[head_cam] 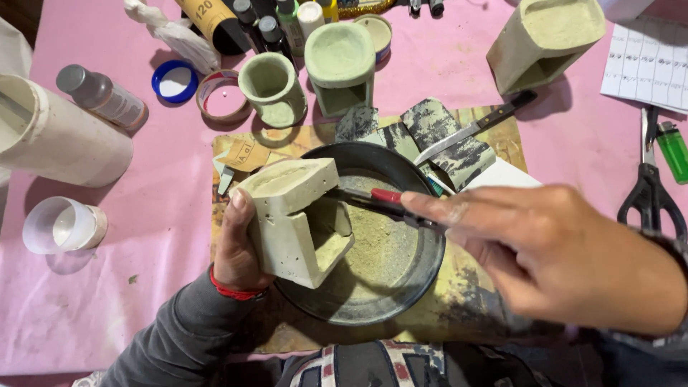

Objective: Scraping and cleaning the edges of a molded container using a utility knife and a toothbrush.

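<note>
Pink table (158,215): knife (476,127), scissors (648,183), bottles (100,93).

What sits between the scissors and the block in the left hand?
In the head view, the right hand and its red-handled tool lie between the scissors and the pale block, over the dark round pan. The left hand grips the block.

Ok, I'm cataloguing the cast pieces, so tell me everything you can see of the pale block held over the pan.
The pale block is a squarish, cement-like casting, off-white with small pinholes. One face has a shallow recess; another has a deep square opening. It is tilted above the dark round pan, where greenish dust lies. The left hand grips it from behind, thumb on its upper edge. The right hand holds a red-handled tool whose tip reaches into the opening.
</note>
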